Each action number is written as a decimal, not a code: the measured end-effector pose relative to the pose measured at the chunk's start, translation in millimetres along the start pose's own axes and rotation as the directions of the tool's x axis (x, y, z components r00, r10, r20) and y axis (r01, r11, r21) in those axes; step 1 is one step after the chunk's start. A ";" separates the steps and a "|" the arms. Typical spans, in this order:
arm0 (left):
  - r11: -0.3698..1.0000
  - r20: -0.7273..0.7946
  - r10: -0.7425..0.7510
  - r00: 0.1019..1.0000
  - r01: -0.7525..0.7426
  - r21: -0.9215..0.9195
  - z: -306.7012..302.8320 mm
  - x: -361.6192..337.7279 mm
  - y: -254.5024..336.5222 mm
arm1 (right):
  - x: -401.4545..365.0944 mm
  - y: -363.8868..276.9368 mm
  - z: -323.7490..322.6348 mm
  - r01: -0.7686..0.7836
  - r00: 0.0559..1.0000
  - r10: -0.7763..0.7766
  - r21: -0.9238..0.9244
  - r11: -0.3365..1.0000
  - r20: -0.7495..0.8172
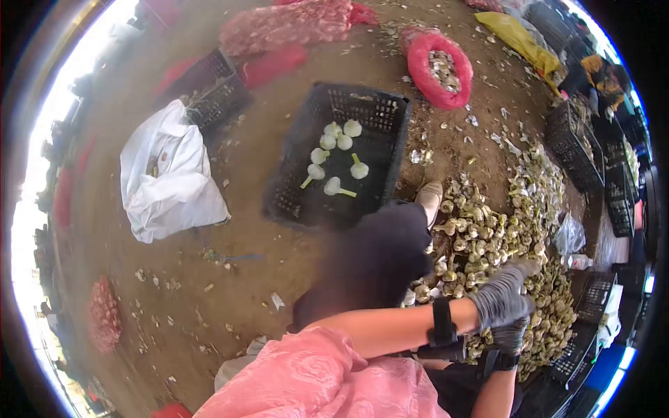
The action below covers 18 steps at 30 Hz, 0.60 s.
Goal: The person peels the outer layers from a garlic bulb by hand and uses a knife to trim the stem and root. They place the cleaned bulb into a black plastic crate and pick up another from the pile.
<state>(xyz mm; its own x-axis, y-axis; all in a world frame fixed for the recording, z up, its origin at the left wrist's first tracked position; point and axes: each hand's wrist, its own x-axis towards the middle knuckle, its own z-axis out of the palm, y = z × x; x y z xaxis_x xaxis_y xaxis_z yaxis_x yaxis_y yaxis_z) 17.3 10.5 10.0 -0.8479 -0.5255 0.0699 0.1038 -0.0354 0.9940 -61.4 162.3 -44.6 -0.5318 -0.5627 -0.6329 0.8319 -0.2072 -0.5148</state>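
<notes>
Grey left grip, right grip beside, at garlic; can't tell closure or hold. Likely picking; I'd pinch one next.

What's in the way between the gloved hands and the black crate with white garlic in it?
The leg in dark trousers: it crosses between them and the black crate, covering its near corner in this view. Nothing visible separates the left hand and right hand from the garlic heap.
</notes>
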 end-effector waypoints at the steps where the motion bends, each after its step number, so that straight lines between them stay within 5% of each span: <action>1: 0.993 0.101 -0.035 0.994 0.046 -0.108 -17.3 -4.7 31.2 | 2.7 0.1 -1.1 0.015 1.000 -0.016 -0.017 1.000 -0.007; 2: 0.853 0.153 -0.048 0.987 0.121 -0.508 -24.6 -9.9 52.2 | 5.7 -2.8 -2.7 0.038 0.999 -0.038 -0.037 0.999 0.000; 4: 0.710 0.229 0.141 0.963 0.063 -0.702 -71.5 -17.1 91.3 | 8.3 -7.9 5.0 0.078 0.997 -0.076 -0.078 0.994 0.030; 6: 0.687 0.189 0.018 0.982 0.125 -0.716 -139.5 -25.1 98.4 | 13.1 -12.2 18.3 0.130 0.989 -0.119 -0.133 0.983 0.087; 8: 0.909 -0.125 0.123 0.985 -0.162 -0.385 -195.0 -15.9 72.9 | 12.3 -11.0 43.3 0.210 0.967 -0.165 -0.237 0.949 0.196; 9: 0.879 -0.226 0.028 0.974 -0.132 -0.459 -230.6 -12.3 48.4 | 12.5 -10.6 48.9 0.214 0.967 -0.170 -0.240 0.947 0.192; 10: 0.960 -0.378 -0.133 0.916 0.025 -0.278 -259.6 -21.1 41.1 | 12.3 -10.9 51.8 0.217 0.968 -0.182 -0.209 0.953 0.172; 13: 0.970 -0.585 -0.236 0.776 0.222 -0.096 -305.5 -54.2 -20.8 | 13.2 -15.8 55.2 0.221 0.959 -0.180 -0.180 0.959 0.218; 14: 0.957 -0.517 -0.275 0.810 0.282 -0.068 -316.9 -73.1 -57.2 | 11.5 -13.1 66.7 0.379 0.923 -0.273 -0.513 0.770 0.272; 15: 0.940 -0.497 -0.297 0.815 0.341 -0.004 -310.8 -84.5 -73.3 | 7.0 -13.2 81.2 0.483 0.869 -0.294 -0.810 0.333 0.398; 16: 0.917 -0.477 -0.319 0.819 0.394 0.063 -302.5 -92.4 -81.0 | 2.8 -13.3 95.9 0.474 0.799 -0.309 -0.857 -0.204 0.516; 17: 0.919 -0.430 -0.328 0.841 0.390 0.062 -297.6 -99.6 -86.4 | 3.0 -15.9 106.5 0.525 0.787 -0.283 -0.836 -0.159 0.548; 18: 0.896 -0.388 -0.400 0.830 0.443 0.024 -287.8 -98.4 -80.1 | 4.5 -14.1 123.3 0.575 0.817 -0.220 -0.731 0.367 0.533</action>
<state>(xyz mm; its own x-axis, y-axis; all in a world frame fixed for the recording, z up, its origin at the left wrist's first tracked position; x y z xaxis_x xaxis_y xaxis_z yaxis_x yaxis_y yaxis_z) 242.0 -179.6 -100.9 -0.5441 -0.7516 -0.3728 -0.2953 -0.2444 0.9236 -55.9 64.0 31.1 -0.5332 -0.8406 -0.0958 -0.1168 0.1853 -0.9757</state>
